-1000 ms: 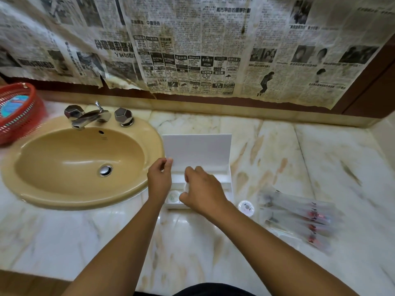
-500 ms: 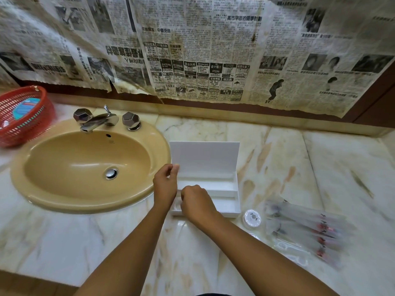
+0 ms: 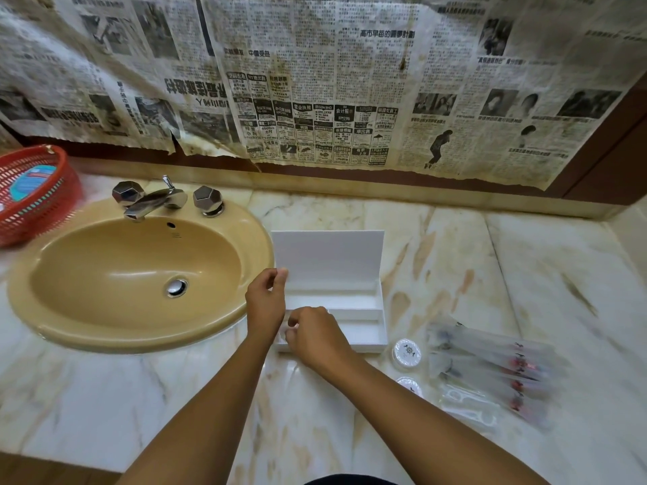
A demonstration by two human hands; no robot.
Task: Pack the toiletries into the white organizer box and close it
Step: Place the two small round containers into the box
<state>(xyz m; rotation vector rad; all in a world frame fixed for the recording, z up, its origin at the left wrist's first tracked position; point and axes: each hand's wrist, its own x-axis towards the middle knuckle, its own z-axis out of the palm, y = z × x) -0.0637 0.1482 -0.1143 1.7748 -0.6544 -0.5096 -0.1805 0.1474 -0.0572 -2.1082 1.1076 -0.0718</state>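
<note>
While the box (image 3: 350, 309) sits open at frame centre on the tabletop (image 3: 507, 274), its lid (image 3: 329, 257) stands upright along the far side, and I see its long axis running left to right, parallel to the back wall. My left hand (image 3: 266, 302) is at the box's left end, thumb and forefinger pinching the lid's lower left corner. My right hand (image 3: 315, 339) is over the near left compartment with fingers (image 3: 292, 325) curled in; something small and pale shows at the fingertips, but I cannot tell whether they clamp it.

Just left of the box, the sink (image 3: 140, 281) rim almost touches it, so that side is tight. Right of the box lies bare marble up to the side wall. At lower right, two round tubs (image 3: 407, 352) lie just off the box's near right corner, one nearer me than the other. Beside them, clear sleeved packs (image 3: 497, 365) lie fanned, long axes running left to right and tilting toward the lower right; they are blurred. A red basket (image 3: 35, 194) sits at the left edge, well apart.
</note>
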